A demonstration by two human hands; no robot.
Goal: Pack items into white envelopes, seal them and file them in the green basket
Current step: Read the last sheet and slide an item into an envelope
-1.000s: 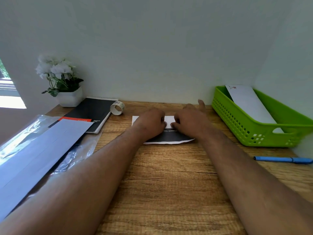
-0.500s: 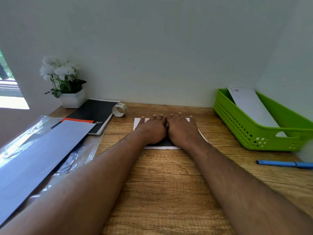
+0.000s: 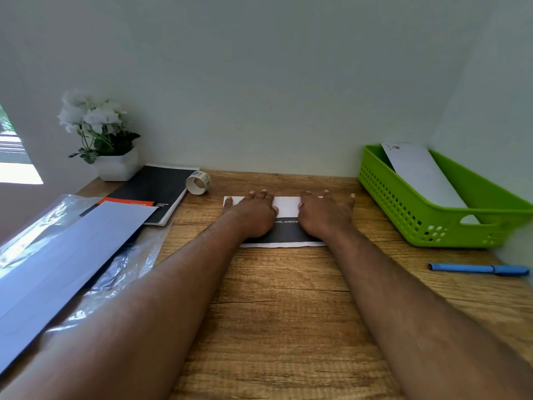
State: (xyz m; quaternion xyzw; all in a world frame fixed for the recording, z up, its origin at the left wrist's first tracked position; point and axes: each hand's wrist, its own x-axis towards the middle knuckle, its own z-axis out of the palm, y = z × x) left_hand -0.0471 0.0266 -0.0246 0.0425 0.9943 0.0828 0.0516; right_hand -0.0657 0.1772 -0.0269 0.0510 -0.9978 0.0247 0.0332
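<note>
My hands lie flat on a folded sheet [image 3: 285, 207] in the middle of the desk [image 3: 282, 298], straight ahead of me near the back wall. The sheet's long axis runs left to right, across my line of reach. Its far part shows white, and the near part is black with a line of small white print along the top of the black.

My left hand [image 3: 251, 213] presses the left part of the sheet, fingers straight and close together, tips reaching its far edge. My right hand [image 3: 326, 213] presses the right part the same way, fingers a little spread, the outer ones passing the sheet's right end onto the wood. The hands are apart, with a strip of bare white paper between them. Neither grips anything; both are open, palms down. I judge I am flattening the fold so the sheet will fit an envelope.

The sheet is centred between my hands, so neither is clearly nearer to it. What decides the next move is where the rest lies. The blank envelopes [image 3: 66, 255] sit in a stack on clear plastic at my left, near my left forearm, their long axis slanting away from me. The green basket [image 3: 427, 226] stands to the right, near my right hand, with one white envelope [image 3: 421, 174] already leaning inside it. So the left hand would suit fetching an envelope, and the right suits filing.
</note>
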